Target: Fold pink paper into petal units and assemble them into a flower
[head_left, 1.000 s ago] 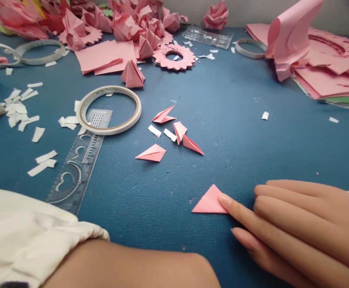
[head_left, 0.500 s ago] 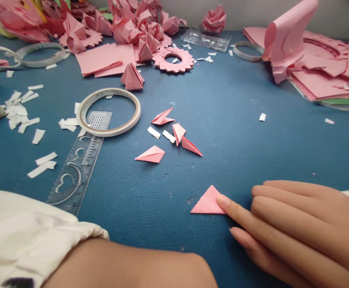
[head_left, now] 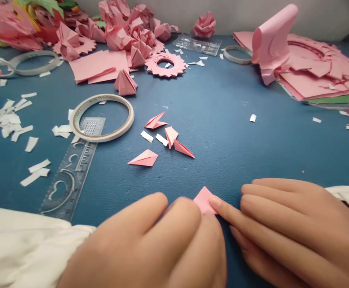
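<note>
A small folded piece of pink paper [head_left: 203, 199] lies on the blue table in front of me. The index fingertip of my right hand [head_left: 285, 224] presses down on its right side, with the thumb apart below and the other fingers bent beside it. My left hand [head_left: 159, 244] is closed over the paper's left part, knuckles up; its fingertips are hidden behind the hand. Beyond them lie several small pointed folded pink pieces, among them a kite-shaped one [head_left: 143, 159] and a narrow one [head_left: 184, 149].
A roll of tape [head_left: 131, 120] rests over a clear stencil ruler [head_left: 69, 180] on the left. White paper strips [head_left: 11, 120] are scattered around. A pink paper ring [head_left: 177, 66], crumpled pink paper shapes [head_left: 117, 38] and pink sheets [head_left: 321, 86] stand along the back.
My left hand has come up from the lower edge onto the left part of the pink paper and now covers its left corner. My right fingertip stays on the paper. The view has shifted slightly.
</note>
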The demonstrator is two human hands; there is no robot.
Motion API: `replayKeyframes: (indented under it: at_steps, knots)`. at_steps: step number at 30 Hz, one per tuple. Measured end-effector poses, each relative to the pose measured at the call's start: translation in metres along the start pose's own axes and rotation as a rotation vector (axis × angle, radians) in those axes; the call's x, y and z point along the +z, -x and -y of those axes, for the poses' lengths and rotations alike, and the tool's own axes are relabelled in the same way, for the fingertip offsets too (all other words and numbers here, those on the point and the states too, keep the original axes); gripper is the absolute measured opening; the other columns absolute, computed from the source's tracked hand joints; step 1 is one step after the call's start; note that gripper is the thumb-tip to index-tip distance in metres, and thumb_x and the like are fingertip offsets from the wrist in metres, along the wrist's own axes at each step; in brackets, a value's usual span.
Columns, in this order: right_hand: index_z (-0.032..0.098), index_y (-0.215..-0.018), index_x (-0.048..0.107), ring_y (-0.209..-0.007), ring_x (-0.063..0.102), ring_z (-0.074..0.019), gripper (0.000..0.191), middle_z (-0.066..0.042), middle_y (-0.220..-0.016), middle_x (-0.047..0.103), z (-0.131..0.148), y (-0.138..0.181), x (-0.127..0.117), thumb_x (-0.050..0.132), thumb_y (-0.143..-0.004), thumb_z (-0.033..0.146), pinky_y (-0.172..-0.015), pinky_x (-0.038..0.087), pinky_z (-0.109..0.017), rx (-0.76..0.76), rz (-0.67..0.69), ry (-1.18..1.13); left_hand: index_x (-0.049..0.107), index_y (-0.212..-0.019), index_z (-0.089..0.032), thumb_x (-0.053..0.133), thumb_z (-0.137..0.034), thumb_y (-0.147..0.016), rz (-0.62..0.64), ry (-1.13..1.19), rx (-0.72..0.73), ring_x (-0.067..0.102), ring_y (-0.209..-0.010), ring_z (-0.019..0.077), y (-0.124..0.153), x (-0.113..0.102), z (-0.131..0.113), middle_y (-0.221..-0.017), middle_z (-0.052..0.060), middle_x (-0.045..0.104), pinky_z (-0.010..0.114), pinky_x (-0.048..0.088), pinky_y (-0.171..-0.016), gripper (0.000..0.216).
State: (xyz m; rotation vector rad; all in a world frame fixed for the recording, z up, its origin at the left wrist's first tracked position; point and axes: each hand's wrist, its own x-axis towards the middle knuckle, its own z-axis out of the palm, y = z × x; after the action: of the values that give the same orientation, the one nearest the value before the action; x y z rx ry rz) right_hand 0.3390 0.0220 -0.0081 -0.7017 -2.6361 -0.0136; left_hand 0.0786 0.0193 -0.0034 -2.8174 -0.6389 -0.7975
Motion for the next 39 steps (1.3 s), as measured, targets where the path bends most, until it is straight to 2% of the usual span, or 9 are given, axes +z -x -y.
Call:
replayKeyframes:
  at_steps: [2, 4, 6, 14, 18, 25, 31, 35, 39]
  knots:
    - [0.018, -0.122, 0.090, -0.073, 0.075, -0.0209, 0.025, -0.003, -0.087, 0.077, 0.000, 0.006, -0.001, 0.067, -0.120, 0.007, -0.063, 0.064, -0.039, 0.074, -0.035, -0.032, 0.093, -0.087, -0.024, 0.071, -0.003, -0.114, -0.124, -0.056, -0.117, 0.073, -0.086, 0.0220, 0.001, 0.000, 0.005, -0.092, 0.003, 0.088, 0.044, 0.065, -0.075, 0.040]
    - [0.024, -0.139, 0.087, -0.086, 0.085, -0.0243, 0.029, -0.005, -0.101, 0.087, 0.001, 0.014, 0.000, 0.070, -0.119, 0.011, -0.070, 0.070, -0.041, 0.184, -0.079, -0.074, 0.098, -0.111, -0.025, 0.061, -0.013, -0.129, -0.056, -0.030, -0.057, 0.078, -0.125, 0.0261, 0.007, 0.002, 0.004, -0.117, 0.005, 0.095, 0.046, 0.064, -0.101, 0.043]
    - [0.029, -0.147, 0.084, -0.089, 0.088, -0.0241, 0.038, -0.004, -0.108, 0.090, 0.002, 0.021, 0.004, 0.069, -0.117, 0.010, -0.072, 0.072, -0.040, 0.253, -0.110, -0.133, 0.098, -0.112, -0.029, 0.068, -0.019, -0.129, -0.024, -0.054, -0.063, 0.075, -0.128, 0.0270, 0.014, 0.005, 0.001, -0.121, 0.003, 0.094, 0.046, 0.060, -0.110, 0.036]
    - [0.031, -0.139, 0.079, -0.074, 0.081, -0.0242, 0.023, -0.001, -0.092, 0.080, 0.002, 0.024, 0.003, 0.065, -0.124, 0.020, -0.074, 0.071, -0.040, 0.251, -0.164, -0.131, 0.098, -0.120, -0.030, 0.080, -0.031, -0.124, 0.020, -0.085, -0.029, 0.068, -0.115, 0.0266, 0.018, 0.008, 0.000, -0.124, 0.001, 0.094, 0.045, 0.057, -0.105, 0.018]
    - [0.027, -0.141, 0.078, -0.082, 0.087, -0.0249, 0.034, 0.001, -0.094, 0.084, 0.006, 0.019, -0.004, 0.078, -0.113, 0.007, -0.071, 0.068, -0.044, 0.229, -0.083, -0.133, 0.099, -0.116, -0.029, 0.083, -0.028, -0.121, 0.013, -0.090, -0.034, 0.064, -0.106, 0.0263, 0.015, 0.006, 0.000, -0.118, 0.001, 0.093, 0.044, 0.058, -0.102, 0.017]
    - [0.030, -0.083, 0.064, -0.080, 0.082, -0.0249, 0.039, -0.002, -0.087, 0.077, 0.024, 0.028, 0.007, 0.078, -0.106, 0.002, -0.079, 0.069, -0.049, 0.293, -0.181, 0.086, 0.097, -0.111, -0.029, 0.081, -0.024, -0.121, -0.001, -0.086, -0.050, 0.058, -0.101, 0.0282, 0.017, 0.005, -0.002, -0.112, 0.002, 0.091, 0.046, 0.061, -0.098, 0.020]
    - [0.029, -0.119, 0.075, -0.099, 0.086, -0.0274, 0.024, -0.006, -0.100, 0.084, 0.023, 0.029, -0.004, 0.073, -0.119, 0.005, -0.105, 0.077, -0.046, 0.305, -0.134, 0.066, 0.095, -0.109, -0.031, 0.076, -0.025, -0.125, 0.013, -0.033, -0.072, 0.069, -0.115, 0.0264, 0.015, 0.008, -0.003, -0.123, 0.000, 0.094, 0.046, 0.061, -0.103, 0.025]
    - [0.029, -0.134, 0.076, -0.089, 0.082, -0.0244, 0.022, -0.002, -0.094, 0.082, 0.017, 0.023, -0.001, 0.073, -0.121, 0.011, -0.086, 0.072, -0.043, 0.275, -0.172, 0.088, 0.098, -0.125, -0.027, 0.071, -0.021, -0.127, -0.002, -0.013, -0.094, 0.074, -0.127, 0.0252, 0.012, 0.012, -0.005, -0.130, 0.001, 0.095, 0.046, 0.061, -0.102, 0.029]
    - [0.031, -0.107, 0.078, -0.082, 0.080, -0.0262, 0.018, -0.002, -0.088, 0.077, 0.017, 0.025, 0.010, 0.080, -0.113, 0.014, -0.069, 0.066, -0.048, 0.269, -0.212, 0.077, 0.099, -0.118, -0.031, 0.078, -0.027, -0.121, -0.003, -0.040, -0.083, 0.075, -0.125, 0.0266, 0.013, 0.012, -0.005, -0.125, 0.000, 0.095, 0.043, 0.065, -0.099, 0.022]
